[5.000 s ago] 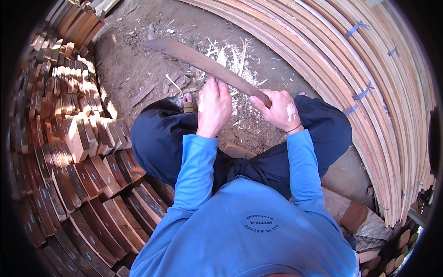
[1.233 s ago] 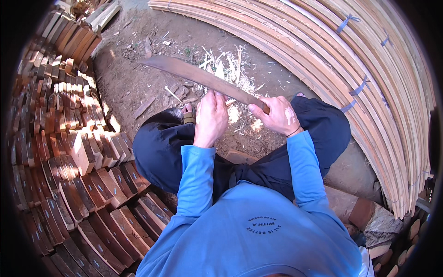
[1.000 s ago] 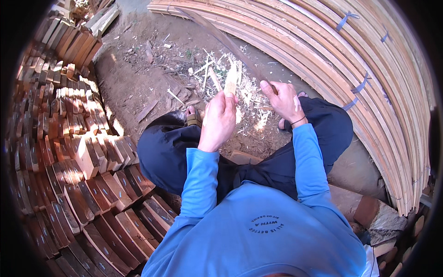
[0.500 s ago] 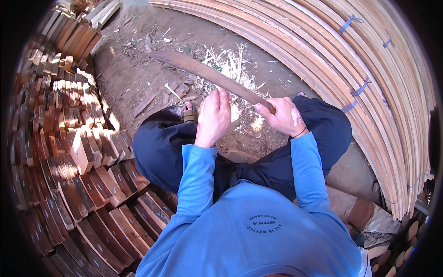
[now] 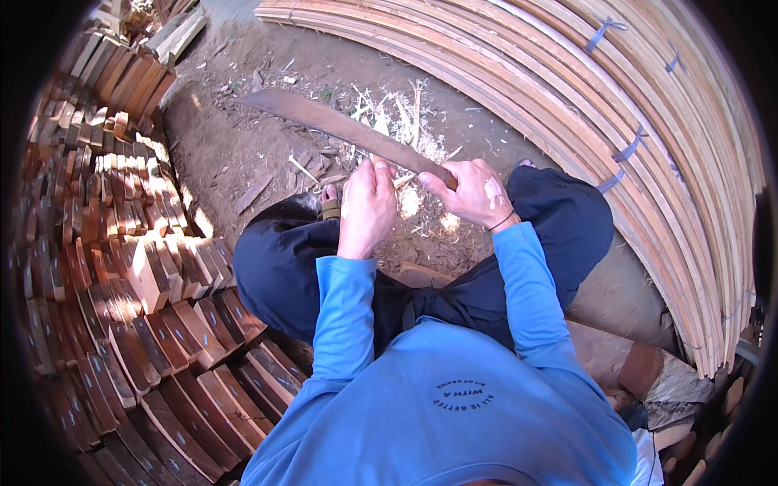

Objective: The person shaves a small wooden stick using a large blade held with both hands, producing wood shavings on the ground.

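I sit on the ground with my knees apart. My right hand (image 5: pixel 472 193) grips the handle of a long dark machete (image 5: pixel 340 125), whose blade reaches up and to the left over the dirt. My left hand (image 5: pixel 369 206) is closed just left of it, fingers up against the blade's underside, around a small pale piece of wood (image 5: pixel 403 176) that is mostly hidden. Pale wood shavings (image 5: pixel 397 121) lie on the dirt beyond both hands.
Stacks of short reddish wood blocks (image 5: pixel 121 267) fill the left side. Long curved pale slats (image 5: pixel 648 121), bundled with blue ties (image 5: pixel 628 150), lie along the right. My sandalled foot (image 5: pixel 328 206) sits by my left hand. Bare dirt (image 5: pixel 235 138) lies ahead.
A second ago the machete was swung out of view and a pale stick stood up in my left hand. The blade has come back down across the hands and slid slightly forward.
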Motion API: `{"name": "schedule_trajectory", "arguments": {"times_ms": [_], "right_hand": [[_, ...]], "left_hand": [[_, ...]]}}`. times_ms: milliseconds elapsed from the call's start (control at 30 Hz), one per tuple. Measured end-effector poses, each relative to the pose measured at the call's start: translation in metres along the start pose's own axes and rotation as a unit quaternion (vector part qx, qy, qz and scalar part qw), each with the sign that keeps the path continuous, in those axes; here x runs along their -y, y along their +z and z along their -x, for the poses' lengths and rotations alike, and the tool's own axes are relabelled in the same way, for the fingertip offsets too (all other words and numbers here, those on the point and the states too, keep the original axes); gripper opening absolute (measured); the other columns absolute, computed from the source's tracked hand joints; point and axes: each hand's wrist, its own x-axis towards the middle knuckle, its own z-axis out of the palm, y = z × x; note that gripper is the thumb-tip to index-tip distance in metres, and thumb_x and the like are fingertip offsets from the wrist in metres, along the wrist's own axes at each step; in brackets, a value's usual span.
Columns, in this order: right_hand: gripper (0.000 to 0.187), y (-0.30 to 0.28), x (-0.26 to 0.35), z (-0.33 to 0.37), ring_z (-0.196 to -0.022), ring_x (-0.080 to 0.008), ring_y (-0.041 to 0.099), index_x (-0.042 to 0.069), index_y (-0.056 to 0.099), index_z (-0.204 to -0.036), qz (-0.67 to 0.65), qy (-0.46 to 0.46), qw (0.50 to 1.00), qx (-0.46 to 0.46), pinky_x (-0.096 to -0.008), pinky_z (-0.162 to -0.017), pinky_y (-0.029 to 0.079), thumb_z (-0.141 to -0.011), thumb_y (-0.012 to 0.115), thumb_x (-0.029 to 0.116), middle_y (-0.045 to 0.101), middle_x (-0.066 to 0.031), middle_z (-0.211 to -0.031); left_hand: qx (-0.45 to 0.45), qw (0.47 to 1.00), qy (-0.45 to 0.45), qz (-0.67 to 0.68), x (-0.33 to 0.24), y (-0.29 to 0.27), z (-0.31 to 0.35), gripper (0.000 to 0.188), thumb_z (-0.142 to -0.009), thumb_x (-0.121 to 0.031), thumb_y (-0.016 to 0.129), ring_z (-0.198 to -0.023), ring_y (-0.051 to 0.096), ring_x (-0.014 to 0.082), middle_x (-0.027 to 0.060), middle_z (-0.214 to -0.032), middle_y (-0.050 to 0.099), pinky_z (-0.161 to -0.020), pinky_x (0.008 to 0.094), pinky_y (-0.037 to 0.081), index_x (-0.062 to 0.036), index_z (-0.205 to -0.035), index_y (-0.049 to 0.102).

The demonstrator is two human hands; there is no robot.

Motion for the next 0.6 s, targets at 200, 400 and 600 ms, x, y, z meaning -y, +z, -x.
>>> {"name": "schedule_trajectory", "arguments": {"times_ms": [200, 400, 600], "right_hand": [[0.079, -0.016, -0.027, -0.027, -0.075, -0.0456, 0.071, -0.006, 0.072, -0.081, -0.035, 0.119, 0.991, -0.047, -0.0529, -0.073, 0.054, -0.101, 0.053, 0.068, 0.068, -0.0286, -0.071], [0.066, -0.016, -0.015, -0.004, -0.057, -0.0353, 0.052, -0.004, 0.066, -0.081, -0.084, 0.065, 0.993, -0.056, -0.0459, -0.058, 0.041, -0.105, 0.057, 0.057, 0.055, -0.0209, -0.062], [0.063, -0.028, -0.003, 0.019, -0.059, -0.0413, 0.063, -0.002, 0.071, -0.08, -0.045, 0.036, 0.997, 0.058, -0.0489, -0.06, 0.048, -0.1, 0.065, 0.058, 0.059, -0.0235, -0.062]], "left_hand": [[0.084, 0.996, -0.007, 0.035, -0.023, -0.003, 0.018, 0.028, -0.112, -0.022, 0.048, -0.065, 0.055, 0.022, 0.0078, -0.071, 0.056, -0.062, 0.0364, 0.043, -0.0014, -0.097, 0.06], [0.019, 0.996, -0.006, 0.092, -0.012, 0.003, 0.002, 0.033, -0.113, -0.023, 0.047, -0.063, 0.059, 0.0183, 0.0078, -0.07, 0.061, -0.061, 0.037, 0.047, 0.0003, -0.095, 0.063], [-0.005, 0.999, -0.028, 0.037, -0.008, 0.0, 0.0, 0.034, -0.112, -0.024, 0.047, -0.072, 0.066, 0.0343, 0.0185, -0.077, 0.066, -0.07, 0.0451, 0.051, 0.0024, -0.098, 0.064]]}}
